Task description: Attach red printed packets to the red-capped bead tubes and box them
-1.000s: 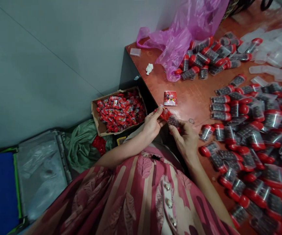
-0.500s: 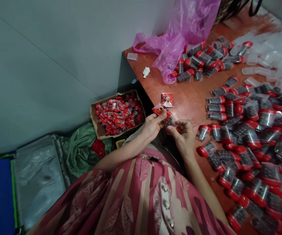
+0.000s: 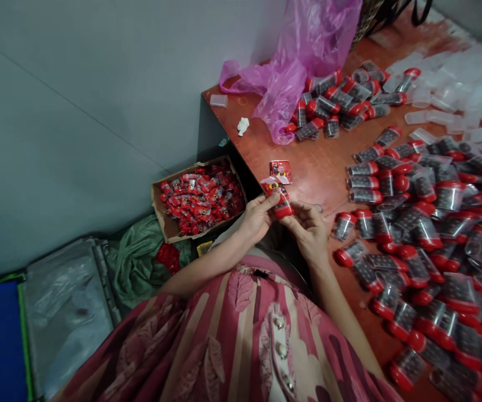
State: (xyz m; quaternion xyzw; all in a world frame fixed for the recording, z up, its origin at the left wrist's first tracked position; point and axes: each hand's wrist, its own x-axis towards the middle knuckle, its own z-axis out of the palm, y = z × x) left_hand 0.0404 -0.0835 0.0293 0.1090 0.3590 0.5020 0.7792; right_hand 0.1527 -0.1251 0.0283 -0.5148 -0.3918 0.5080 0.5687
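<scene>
My left hand (image 3: 261, 216) is closed, pinching a red printed plastic packet (image 3: 275, 190) between thumb and fingers. My right hand (image 3: 308, 226) is closed too, its thumb and fingertips on the lower end of the same packet. A red-capped container (image 3: 285, 211) shows at that end; its dark dotted body is hidden, and I cannot tell how far inside the packet it sits. Just beyond my hands, a stack of flat red packets (image 3: 281, 171) lies on the reddish table (image 3: 257, 142).
Many clear containers with red caps and dark dotted contents (image 3: 416, 223) cover the table's right side. A pink plastic bag (image 3: 285, 84) lies near the back edge. Below the table's left side stands a cardboard box (image 3: 169, 226) of filled red packets. Translucent plastic pieces (image 3: 467, 89) lie far right.
The red-capped container in my right hand has come up against the packet, and its dotted body no longer shows. My right hand has moved slightly left, closer to my left hand.
</scene>
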